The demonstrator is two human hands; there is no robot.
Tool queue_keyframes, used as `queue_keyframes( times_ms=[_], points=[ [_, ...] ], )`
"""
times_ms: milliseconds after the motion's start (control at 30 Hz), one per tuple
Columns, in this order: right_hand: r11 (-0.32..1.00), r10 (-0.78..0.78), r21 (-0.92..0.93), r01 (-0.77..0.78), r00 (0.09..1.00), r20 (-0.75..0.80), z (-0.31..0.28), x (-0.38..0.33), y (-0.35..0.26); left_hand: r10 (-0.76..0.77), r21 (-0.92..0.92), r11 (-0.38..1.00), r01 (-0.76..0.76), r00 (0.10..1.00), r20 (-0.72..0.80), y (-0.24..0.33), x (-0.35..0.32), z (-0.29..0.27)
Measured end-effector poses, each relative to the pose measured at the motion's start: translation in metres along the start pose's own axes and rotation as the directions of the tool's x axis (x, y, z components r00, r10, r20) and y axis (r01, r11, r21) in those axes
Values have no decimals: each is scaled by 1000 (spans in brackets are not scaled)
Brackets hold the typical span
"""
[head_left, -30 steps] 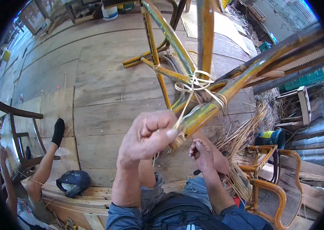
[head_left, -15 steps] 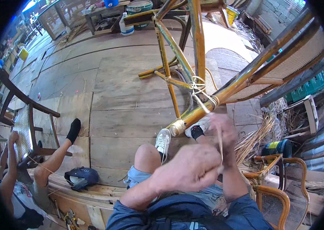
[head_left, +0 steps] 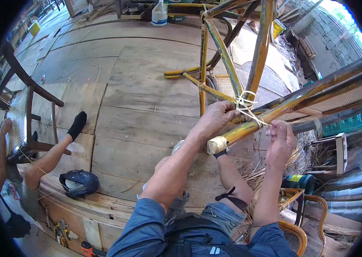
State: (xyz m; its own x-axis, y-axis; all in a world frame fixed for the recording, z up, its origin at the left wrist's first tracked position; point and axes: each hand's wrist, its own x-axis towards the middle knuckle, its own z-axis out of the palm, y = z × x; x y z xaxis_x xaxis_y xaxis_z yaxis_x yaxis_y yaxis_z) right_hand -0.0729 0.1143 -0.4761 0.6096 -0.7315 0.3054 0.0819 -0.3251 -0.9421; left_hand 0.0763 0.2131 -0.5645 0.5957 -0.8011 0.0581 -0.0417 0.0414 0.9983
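Observation:
A chair frame of yellow-brown rattan poles [head_left: 290,103] leans before me, its thick leg ending in a pale wrapped tip [head_left: 217,145]. Loose loops of pale rattan strip [head_left: 246,102] wind around the joint where the poles meet. My left hand [head_left: 218,118] is at this joint, its fingers closed against the lashing; its fingertips are partly hidden. To the right of the leg, my right hand [head_left: 280,141] pinches the strip, which runs taut from the binding. A blurred loose length of it trails beyond those fingers.
Another person's hand [head_left: 6,125] rests on a dark chair with a woven panel [head_left: 18,109] at left. A cap [head_left: 79,183] lies on planks, with pliers [head_left: 62,229] below. At right are a small rattan chair [head_left: 313,214] and loose cane strands [head_left: 253,195].
Both hands have moved forward from near my lap to the lashed joint. They have spread apart, left hand to the binding, right hand beyond the leg. The view has shifted.

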Motion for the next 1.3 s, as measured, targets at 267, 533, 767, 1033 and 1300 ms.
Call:
queue_keyframes(
  times_ms=[267, 533, 767, 1033, 1300],
  points=[
    [926, -369, 20, 377, 892, 261, 48, 1, 16, -30, -194, 981, -11, 978, -204, -29, 5, 4],
    [987, -163, 49, 155, 941, 298, 49, 4, 10, 75, -88, 992, -89, 986, -151, -19, -1, -9],
    [990, 6, -134, 50, 923, 385, 52, 8, -1, 301, 149, 950, -273, 929, -216, -18, 7, 1],
    [961, -61, 274, -25, 952, 299, 49, 0, -2, 468, 299, 871, -389, 842, -268, -22, 8, 8],
    [899, -319, 398, 184, 897, 305, 46, 11, -40, 146, -122, 977, -174, 967, -210, -24, 7, -8]
  ],
)
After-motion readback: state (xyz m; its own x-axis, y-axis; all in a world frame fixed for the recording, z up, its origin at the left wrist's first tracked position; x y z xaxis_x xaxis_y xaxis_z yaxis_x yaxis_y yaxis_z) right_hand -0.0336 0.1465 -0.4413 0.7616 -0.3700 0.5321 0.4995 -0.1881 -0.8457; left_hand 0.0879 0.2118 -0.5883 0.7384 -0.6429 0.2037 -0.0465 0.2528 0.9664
